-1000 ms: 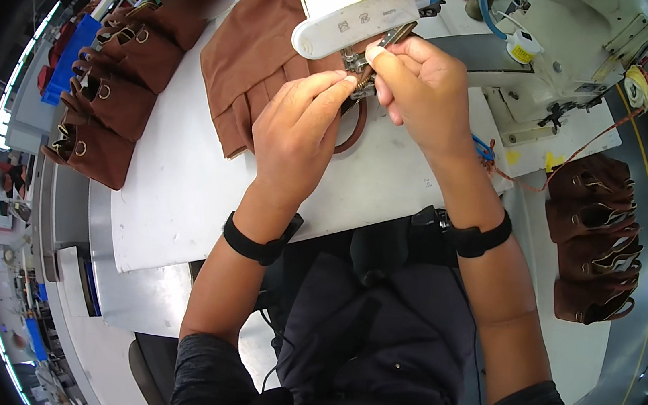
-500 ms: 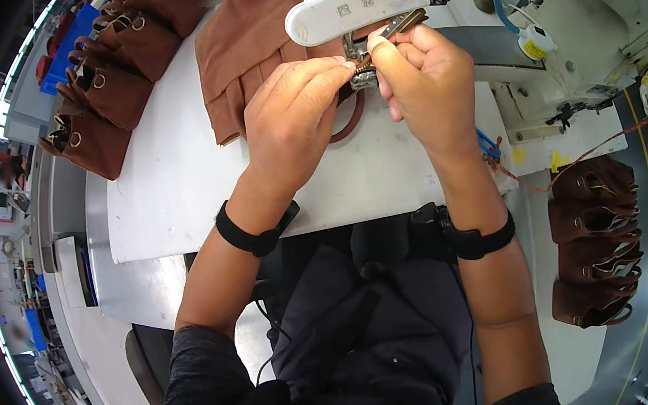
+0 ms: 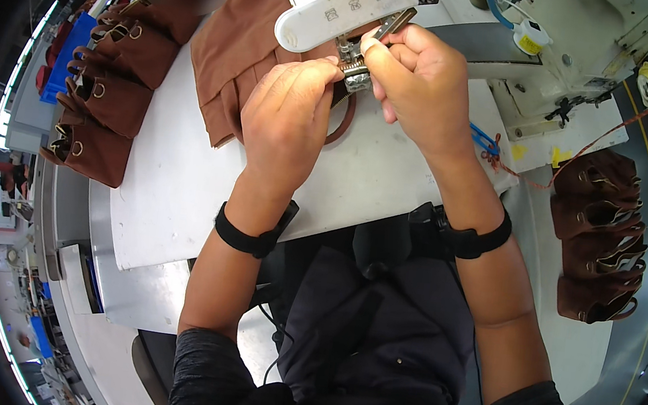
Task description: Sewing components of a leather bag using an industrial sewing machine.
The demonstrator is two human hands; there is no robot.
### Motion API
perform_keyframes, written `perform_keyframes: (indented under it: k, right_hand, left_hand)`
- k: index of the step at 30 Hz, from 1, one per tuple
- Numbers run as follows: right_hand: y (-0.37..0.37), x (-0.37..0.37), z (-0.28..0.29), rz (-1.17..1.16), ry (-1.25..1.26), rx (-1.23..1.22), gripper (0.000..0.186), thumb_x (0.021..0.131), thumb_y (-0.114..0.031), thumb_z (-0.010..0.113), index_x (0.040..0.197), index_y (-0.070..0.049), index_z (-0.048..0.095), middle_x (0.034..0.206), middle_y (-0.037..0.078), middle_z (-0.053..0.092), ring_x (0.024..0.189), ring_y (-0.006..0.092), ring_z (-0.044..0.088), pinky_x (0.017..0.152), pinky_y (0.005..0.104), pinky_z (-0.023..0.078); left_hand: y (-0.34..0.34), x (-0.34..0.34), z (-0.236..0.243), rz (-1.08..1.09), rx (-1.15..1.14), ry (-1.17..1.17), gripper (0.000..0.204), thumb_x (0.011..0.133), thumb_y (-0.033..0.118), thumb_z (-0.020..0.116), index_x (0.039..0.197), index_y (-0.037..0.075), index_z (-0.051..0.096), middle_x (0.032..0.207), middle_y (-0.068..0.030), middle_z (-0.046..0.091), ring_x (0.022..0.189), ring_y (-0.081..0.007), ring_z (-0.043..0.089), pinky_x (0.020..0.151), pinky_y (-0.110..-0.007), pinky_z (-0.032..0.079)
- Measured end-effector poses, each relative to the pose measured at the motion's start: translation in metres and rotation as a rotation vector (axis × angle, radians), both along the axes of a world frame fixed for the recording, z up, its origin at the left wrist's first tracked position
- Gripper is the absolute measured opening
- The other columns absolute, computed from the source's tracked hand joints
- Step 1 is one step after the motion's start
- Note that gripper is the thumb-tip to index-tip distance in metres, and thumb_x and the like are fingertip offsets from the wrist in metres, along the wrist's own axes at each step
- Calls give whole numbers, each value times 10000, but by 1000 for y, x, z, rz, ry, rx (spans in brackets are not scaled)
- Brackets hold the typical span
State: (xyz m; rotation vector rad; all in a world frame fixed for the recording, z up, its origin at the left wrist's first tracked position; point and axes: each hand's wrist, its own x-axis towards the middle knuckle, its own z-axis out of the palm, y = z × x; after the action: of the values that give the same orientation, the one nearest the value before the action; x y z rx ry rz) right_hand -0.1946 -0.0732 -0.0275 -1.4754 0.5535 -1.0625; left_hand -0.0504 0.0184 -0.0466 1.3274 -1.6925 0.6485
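My left hand has its fingertips pinched on the edge of a brown bag, right under the sewing machine's head. A short strip of brass-coloured zipper teeth shows beside those fingertips. My right hand is closed around a slim dark metal tool, apparently thread snips, pointing up and to the right. Its thumb and fingers are close to the presser foot. A round brown handle of the bag curves out below my hands. The fingertips hide part of the bag edge.
The white worktable spreads under my arms. Several finished brown bags line its left side, and more brown bags stand at the right. The machine body rises at the far right, with an orange cord trailing from it.
The view has shifted slightly. My right fingers have drawn back a little from the left fingertips, so more of the zipper teeth shows. Both hands keep their hold.
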Motion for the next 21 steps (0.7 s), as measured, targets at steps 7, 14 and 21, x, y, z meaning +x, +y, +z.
perform_keyframes:
  k: [7, 14, 21]
  right_hand:
    - [1, 3, 1, -40, 52, -42, 189, 939, -125, 650, 842, 33, 614, 522, 15, 582, 403, 64, 478, 392, 262, 385]
    - [3, -6, -3, 12, 15, 50, 212, 961, -166, 656, 952, 44, 634, 604, 39, 631, 438, 74, 515, 425, 253, 417]
    - [10, -33, 6, -48, -47, 77, 269, 998, -152, 633, 1188, 33, 677, 714, 38, 667, 518, 54, 551, 485, 218, 440]
  left_hand:
    - [1, -2, 0, 2, 7, 12, 198, 819, -45, 721, 990, 41, 672, 962, -60, 738, 832, -250, 693, 756, -342, 548]
    - [13, 10, 11, 149, 246, 45, 535, 771, 76, 795, 1269, 33, 601, 1293, -155, 617, 1189, -368, 562, 1006, -454, 459]
    - [10, 13, 6, 142, 150, -135, 309, 833, 7, 644, 1133, 39, 709, 1154, -70, 711, 1056, -261, 671, 938, -396, 521]
